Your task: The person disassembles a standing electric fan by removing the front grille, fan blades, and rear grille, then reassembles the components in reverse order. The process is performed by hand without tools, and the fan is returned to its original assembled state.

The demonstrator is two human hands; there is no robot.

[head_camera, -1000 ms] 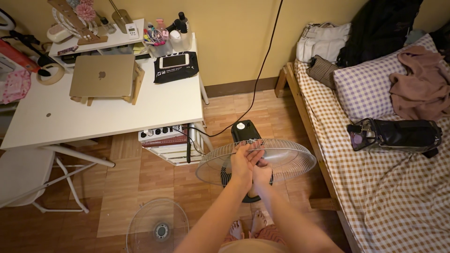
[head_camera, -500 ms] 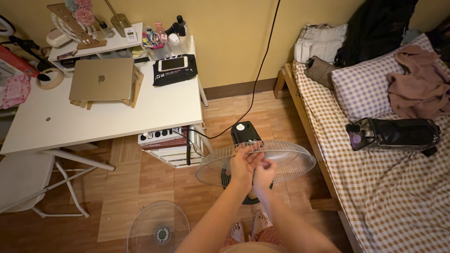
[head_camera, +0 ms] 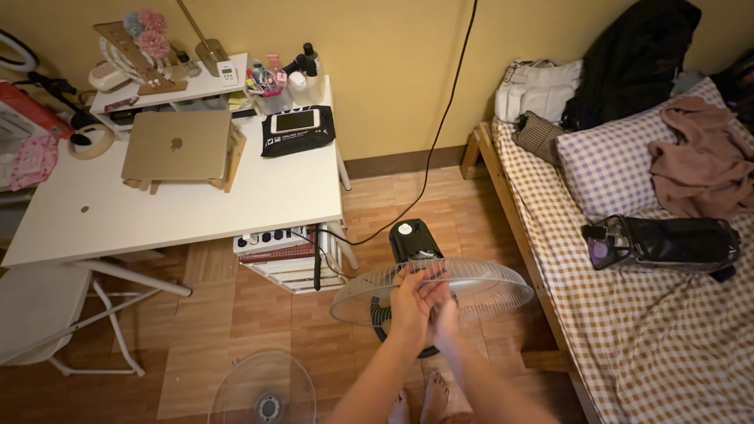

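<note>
Both hands, left hand point(head_camera: 414, 300) and right hand point(head_camera: 446, 316), are pressed with loosely curled fingers against the fan's wire guard point(head_camera: 479, 284); nothing is clasped.

Two fan grilles point(head_camera: 430, 292) point(head_camera: 263, 390), one laptop point(head_camera: 177, 146), one desk point(head_camera: 196, 208), one bed point(head_camera: 652, 314), one pillow point(head_camera: 609, 169).

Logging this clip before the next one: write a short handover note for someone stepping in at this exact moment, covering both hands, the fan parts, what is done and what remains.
Left hand and right hand: both over the middle of the standing fan, close together; whether either has a grip on something is hidden.
Fan: stands on the wood floor between the white desk and the bed, rear guard in place, cord running up the wall.
Done: front guard is off, lying flat on the floor nearby.
Left: front guard not yet back on; what sits at the hub cannot be seen.
</note>
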